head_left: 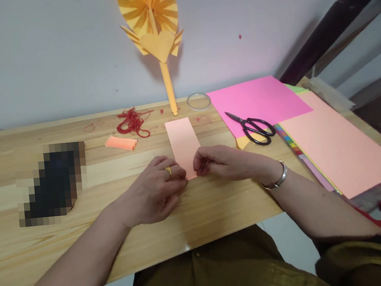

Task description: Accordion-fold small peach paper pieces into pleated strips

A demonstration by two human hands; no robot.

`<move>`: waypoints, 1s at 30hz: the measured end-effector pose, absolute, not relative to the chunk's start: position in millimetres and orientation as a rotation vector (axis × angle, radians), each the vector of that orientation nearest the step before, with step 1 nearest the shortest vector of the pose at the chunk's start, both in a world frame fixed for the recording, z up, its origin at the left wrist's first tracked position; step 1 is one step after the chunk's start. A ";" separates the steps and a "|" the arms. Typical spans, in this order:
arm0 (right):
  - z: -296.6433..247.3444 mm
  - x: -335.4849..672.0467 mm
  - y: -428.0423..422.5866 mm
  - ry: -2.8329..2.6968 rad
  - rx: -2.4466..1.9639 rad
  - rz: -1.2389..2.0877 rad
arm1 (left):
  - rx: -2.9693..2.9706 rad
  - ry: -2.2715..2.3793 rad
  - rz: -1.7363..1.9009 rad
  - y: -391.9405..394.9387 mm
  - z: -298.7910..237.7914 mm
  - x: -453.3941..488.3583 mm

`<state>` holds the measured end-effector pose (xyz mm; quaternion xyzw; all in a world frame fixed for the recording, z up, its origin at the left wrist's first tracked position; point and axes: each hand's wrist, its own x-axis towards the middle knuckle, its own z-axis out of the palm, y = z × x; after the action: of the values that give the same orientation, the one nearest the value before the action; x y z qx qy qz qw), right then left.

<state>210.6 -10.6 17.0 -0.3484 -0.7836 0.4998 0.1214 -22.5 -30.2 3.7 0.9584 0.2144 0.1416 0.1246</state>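
Observation:
A pale peach strip of paper (184, 139) lies lengthwise on the wooden table in front of me. My left hand (162, 185), with a gold ring, has its fingers curled closed at the strip's near left corner. At the near right corner, my right hand (217, 162) is closed with its fingers bent in on the paper's edge. The fingertips hide most of the strip's near end. Beyond the strip, a yellow folded-paper fan (168, 85) with a heart shape and a rolled handle leans on the wall.
Black-handled scissors (258, 130) rest on pink paper (260, 99) at right, beside a stack of coloured sheets (340, 143). Red string (133, 121), a small pleated orange paper (121, 143) and a clear ring (199, 101) lie toward the wall. A blurred-out dark object (52, 186) is at left.

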 end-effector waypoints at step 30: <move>24.8 223.9 -0.3 -2.431 -1.142 1.364 | 3.021 0.861 0.298 -37.2 -18.1 -9.2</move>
<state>223.9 -0.3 24.8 -0.3783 -0.8054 0.4518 0.0644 -9.2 -37.2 -18.1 0.9573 0.2730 0.0944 -0.0068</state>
